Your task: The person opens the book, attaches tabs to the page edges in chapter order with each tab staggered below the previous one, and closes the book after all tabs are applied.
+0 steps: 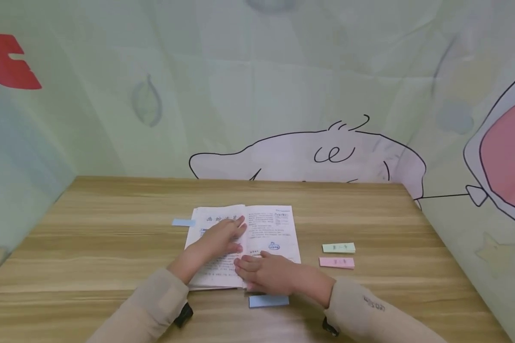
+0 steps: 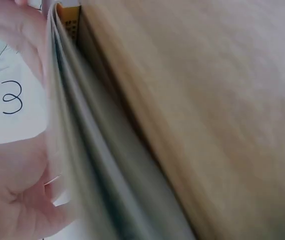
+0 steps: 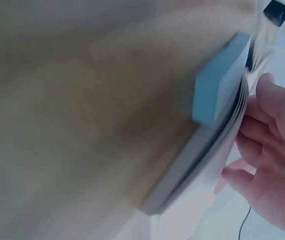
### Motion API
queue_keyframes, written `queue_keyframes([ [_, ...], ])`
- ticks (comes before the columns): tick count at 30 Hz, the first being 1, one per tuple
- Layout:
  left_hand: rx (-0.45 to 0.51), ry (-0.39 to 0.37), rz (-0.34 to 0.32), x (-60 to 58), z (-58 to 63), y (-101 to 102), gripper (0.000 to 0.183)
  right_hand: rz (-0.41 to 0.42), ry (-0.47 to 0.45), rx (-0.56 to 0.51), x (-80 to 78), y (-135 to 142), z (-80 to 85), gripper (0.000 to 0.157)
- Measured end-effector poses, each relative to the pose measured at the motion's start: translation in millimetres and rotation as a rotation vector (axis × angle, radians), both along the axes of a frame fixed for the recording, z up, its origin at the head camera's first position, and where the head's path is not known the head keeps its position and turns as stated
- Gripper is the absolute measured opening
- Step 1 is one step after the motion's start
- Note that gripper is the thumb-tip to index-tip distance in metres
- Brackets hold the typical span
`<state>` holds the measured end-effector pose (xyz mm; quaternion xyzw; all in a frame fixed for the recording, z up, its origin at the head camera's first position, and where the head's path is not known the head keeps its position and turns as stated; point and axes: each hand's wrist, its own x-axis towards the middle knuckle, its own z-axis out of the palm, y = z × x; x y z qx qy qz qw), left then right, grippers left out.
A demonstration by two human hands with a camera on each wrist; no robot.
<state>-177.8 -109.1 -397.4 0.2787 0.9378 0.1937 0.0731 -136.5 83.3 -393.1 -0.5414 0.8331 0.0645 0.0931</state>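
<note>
An open book with printed pages lies on the wooden table. My left hand rests across its left page, fingers reaching toward the centre fold. Lower down, my right hand lies over the bottom of the right page, its fingertips at the fold. Both hands have their fingers extended and grip nothing. A pale blue paper strip sticks out past the book's left edge. Just below the right page, by my right hand, is a blue folded strip; in the right wrist view this blue strip sits against the book's edge.
Right of the book lie a green folded strip and a pink folded strip, both with handwriting. The wooden table ends at a fabric backdrop with cartoon drawings behind it.
</note>
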Motion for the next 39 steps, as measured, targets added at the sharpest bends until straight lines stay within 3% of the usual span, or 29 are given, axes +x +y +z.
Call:
queue_keyframes([
  [12, 0.013, -0.006, 0.04, 2.5, 2.6, 3, 0.058, 0.069, 0.188, 0.026, 16.9, -3, 5.0, 0.047],
  [19, 0.022, -0.04, 0.059, 7.7, -2.8, 2, 0.058, 0.122, 0.236, 0.03, 27.5, -1, 2.8, 0.045],
  [22, 0.025, -0.029, 0.062, 7.6, -4.1, 2, 0.059, 0.112, 0.179, 0.023, 25.4, 0, 4.9, 0.045],
  [28, 0.017, -0.032, 0.051, 7.1, -3.5, 1, 0.06, 0.095, -0.12, -0.009, 7.6, 5, 7.7, 0.045],
  [31, 0.013, -0.038, 0.017, 5.4, -4.0, -2, 0.06, 0.088, -0.2, -0.014, -1.3, 7, 7.9, 0.045],
  [34, 0.013, -0.046, -0.024, 2.3, -4.8, -6, 0.061, 0.061, -0.197, -0.032, -6.4, 7, 7.2, 0.045],
  [39, 0.042, -0.05, -0.088, -0.5, -6.2, -13, 0.069, 0.005, -0.09, -0.072, -10.9, 6, 3.5, 0.046],
])
